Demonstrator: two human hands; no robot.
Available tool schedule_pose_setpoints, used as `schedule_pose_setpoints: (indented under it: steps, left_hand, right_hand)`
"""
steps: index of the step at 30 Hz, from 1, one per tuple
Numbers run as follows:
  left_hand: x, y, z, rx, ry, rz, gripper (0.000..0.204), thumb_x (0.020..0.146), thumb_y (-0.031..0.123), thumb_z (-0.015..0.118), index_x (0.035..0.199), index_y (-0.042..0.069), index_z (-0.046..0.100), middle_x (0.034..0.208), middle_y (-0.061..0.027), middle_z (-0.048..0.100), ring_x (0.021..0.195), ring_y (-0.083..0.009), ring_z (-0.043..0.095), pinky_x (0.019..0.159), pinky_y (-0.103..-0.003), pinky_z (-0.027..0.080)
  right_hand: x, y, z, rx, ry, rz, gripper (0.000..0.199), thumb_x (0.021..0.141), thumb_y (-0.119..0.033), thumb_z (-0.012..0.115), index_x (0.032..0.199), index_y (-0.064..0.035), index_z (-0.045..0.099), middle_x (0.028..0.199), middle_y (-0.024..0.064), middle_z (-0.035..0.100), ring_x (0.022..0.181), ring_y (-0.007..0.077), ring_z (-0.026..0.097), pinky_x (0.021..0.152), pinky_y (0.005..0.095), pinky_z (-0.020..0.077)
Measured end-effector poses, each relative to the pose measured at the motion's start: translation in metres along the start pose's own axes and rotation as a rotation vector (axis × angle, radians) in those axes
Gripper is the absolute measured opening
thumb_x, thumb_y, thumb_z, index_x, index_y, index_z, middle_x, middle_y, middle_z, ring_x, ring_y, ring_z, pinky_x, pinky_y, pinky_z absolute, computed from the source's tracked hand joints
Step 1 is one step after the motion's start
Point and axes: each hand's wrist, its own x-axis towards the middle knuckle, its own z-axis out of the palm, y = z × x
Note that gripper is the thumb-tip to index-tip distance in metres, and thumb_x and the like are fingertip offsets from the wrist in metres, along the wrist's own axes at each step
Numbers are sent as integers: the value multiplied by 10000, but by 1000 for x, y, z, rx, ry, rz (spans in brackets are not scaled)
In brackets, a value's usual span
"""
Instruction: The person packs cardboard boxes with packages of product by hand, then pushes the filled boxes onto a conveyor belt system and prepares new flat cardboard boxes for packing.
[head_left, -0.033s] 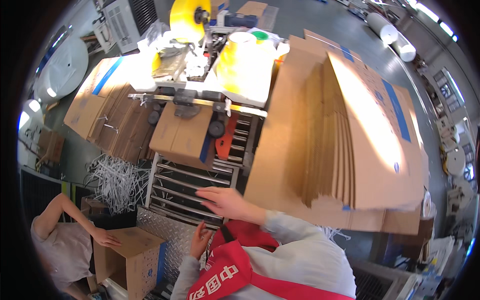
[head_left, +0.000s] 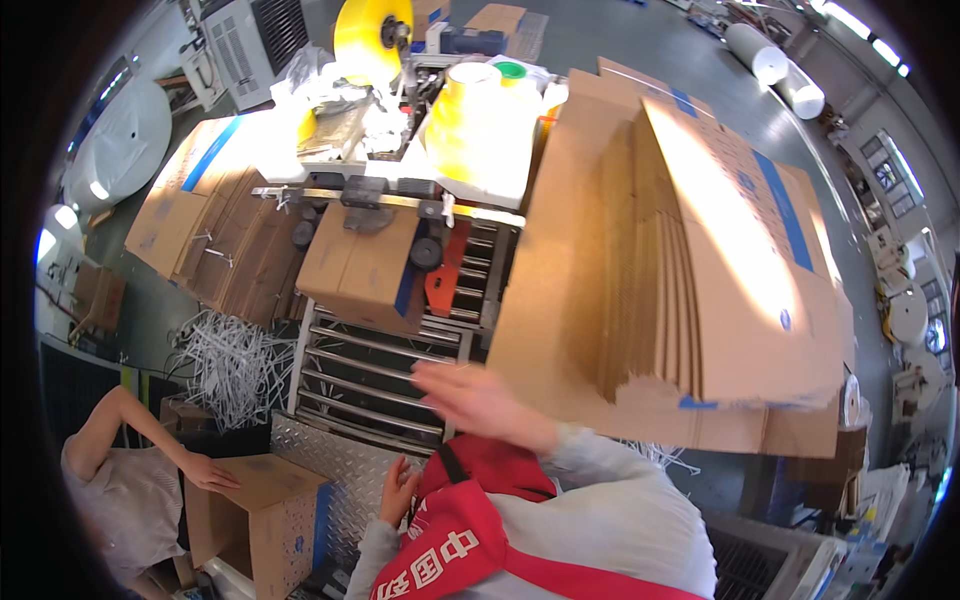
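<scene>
From where I stand, the person's right hand (head_left: 487,402) is stretched out flat over the near right end of the roller table (head_left: 365,366), fingers together and straight, gripping nothing. It is blurred, and I cannot tell whether it touches the rollers. The left hand (head_left: 398,492) hangs close to the red sash (head_left: 440,540), its fingers apart and half bent, with nothing showing between them.

The closed box (head_left: 357,265) sits at the far end of the rollers, beneath the crossbar (head_left: 485,213), with a black wheel (head_left: 427,253) at its right side. Both hands are well apart from it.

To work well here, I'd keep the fingers flat and above the gaps between rollers, and the loose sash off the metal. Any touch on the box is best made squarely on its near face, so it stays straight under the bar.

Compared with the earlier frame, the right hand has shifted a little to the right, and the left sits slightly nearer the body. The box has kept its place, and so has the co-worker's hand (head_left: 210,473) on the open box (head_left: 283,530).
</scene>
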Motion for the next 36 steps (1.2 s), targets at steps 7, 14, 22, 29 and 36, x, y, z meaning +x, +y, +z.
schedule_pose_setpoints:
  steps: [7,14,22,29,36]
  left_hand:
    - [-25,-87,-13,510,12,237,512,856,216,674,1298,23,504,1085,-177,624,907,-246,631,777,-324,514]
    - [-102,-85,1,200,-104,216,447,897,251,639,1281,45,535,1083,-142,652,910,-189,637,783,-321,517]
    - [-156,-87,-63,-216,470,350,384,932,241,606,1237,14,551,1156,-148,628,1070,-206,596,910,-339,478]
    - [-249,10,-13,-1226,563,416,660,903,605,493,1343,116,444,1203,-84,588,1096,-202,556,918,-396,437]
    - [-325,52,-37,-824,1580,795,1011,777,111,654,1516,75,-34,1559,-135,82,1412,-258,162,1141,-339,139]
  right_hand:
    - [-144,-33,-226,-1059,153,433,966,644,-270,816,1428,-8,314,1415,235,397,1345,376,353,1130,523,216]
    - [-148,-99,-316,-1024,175,114,375,813,-148,702,1152,-15,608,1037,152,659,926,320,632,762,372,520]
    - [-48,-385,-204,-1033,400,-916,244,959,-208,561,912,26,612,749,136,629,646,271,613,577,373,490]
    - [11,-325,-151,-105,599,-956,409,984,-248,449,655,-22,535,504,50,504,436,175,452,440,309,340]
    - [6,-151,-2,856,490,339,466,1029,-369,360,659,-104,461,571,44,515,536,123,465,517,267,382]
